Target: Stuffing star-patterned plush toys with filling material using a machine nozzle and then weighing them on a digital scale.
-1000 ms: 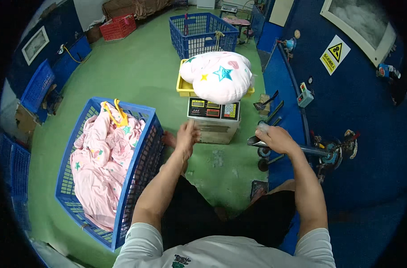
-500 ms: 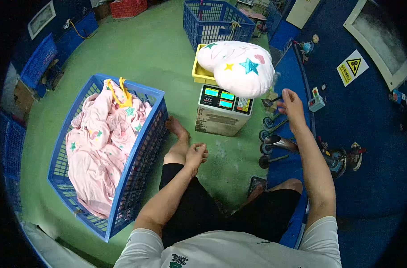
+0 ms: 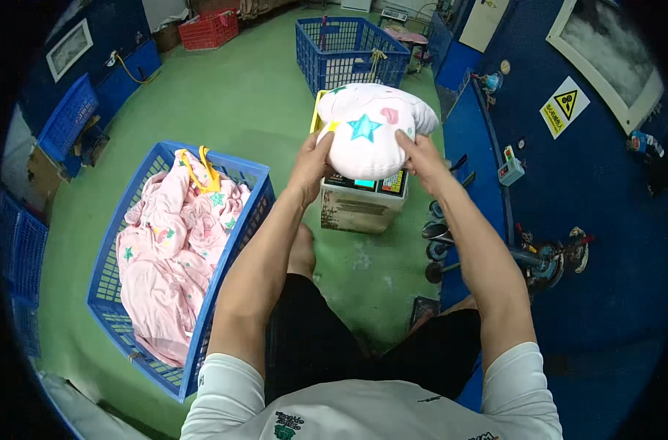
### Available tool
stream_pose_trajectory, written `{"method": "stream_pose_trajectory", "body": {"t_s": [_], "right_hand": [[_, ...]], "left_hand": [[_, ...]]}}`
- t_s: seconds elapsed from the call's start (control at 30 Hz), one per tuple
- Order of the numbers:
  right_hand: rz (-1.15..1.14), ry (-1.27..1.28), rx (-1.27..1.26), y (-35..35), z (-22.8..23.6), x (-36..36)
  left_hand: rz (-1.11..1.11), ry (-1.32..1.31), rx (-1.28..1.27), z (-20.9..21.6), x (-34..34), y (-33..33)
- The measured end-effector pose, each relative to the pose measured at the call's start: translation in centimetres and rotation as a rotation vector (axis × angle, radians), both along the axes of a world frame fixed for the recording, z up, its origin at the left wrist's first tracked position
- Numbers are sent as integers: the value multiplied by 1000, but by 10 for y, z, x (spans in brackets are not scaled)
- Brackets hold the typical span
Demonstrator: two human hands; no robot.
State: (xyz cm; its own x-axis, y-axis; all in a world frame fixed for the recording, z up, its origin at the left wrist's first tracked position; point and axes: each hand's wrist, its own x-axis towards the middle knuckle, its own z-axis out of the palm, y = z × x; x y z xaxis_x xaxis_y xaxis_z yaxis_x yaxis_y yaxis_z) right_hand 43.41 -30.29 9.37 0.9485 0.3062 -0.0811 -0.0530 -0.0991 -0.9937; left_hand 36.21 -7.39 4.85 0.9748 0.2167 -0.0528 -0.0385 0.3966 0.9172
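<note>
A plump, pale pink stuffed cushion with star and heart prints is held between my two hands. My left hand grips its left edge, thumb on top. On the opposite edge, my right hand has its thumb pressed into the fabric. Beneath the cushion, the yellow tray of a digital scale shows only in part, and most of the scale's display is covered. Just right of the scale, a metal pipe sticks out from the blue machine.
On my left stands a blue basket heaped with pink printed fabric covers and a yellow strap. Another blue basket is beyond the scale, a red crate far left. The blue machine wall with valves lines the right side.
Both hands have come forward from apart and taken hold of the cushion's sides. The cushion has shifted slightly left and toward me, covering more of the scale's display.
</note>
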Motion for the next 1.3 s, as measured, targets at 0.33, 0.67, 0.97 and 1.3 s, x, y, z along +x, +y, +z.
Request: {"method": "stream_pose_trajectory", "body": {"t_s": [0.33,0.67,0.97,1.3], "right_hand": [[754,147,64,28,-64,-249],[893,664,150,62,-124,-311],[450,950,696,12,-93,-318],[517,873,459,19,-123,-311]], "left_hand": [[171,-194,918,26,-224,77],[-65,31,1504,-57,-257,26],[-65,-3,1247,-91,-257,32],[-142,-110,1044,-79,-248,21]]}}
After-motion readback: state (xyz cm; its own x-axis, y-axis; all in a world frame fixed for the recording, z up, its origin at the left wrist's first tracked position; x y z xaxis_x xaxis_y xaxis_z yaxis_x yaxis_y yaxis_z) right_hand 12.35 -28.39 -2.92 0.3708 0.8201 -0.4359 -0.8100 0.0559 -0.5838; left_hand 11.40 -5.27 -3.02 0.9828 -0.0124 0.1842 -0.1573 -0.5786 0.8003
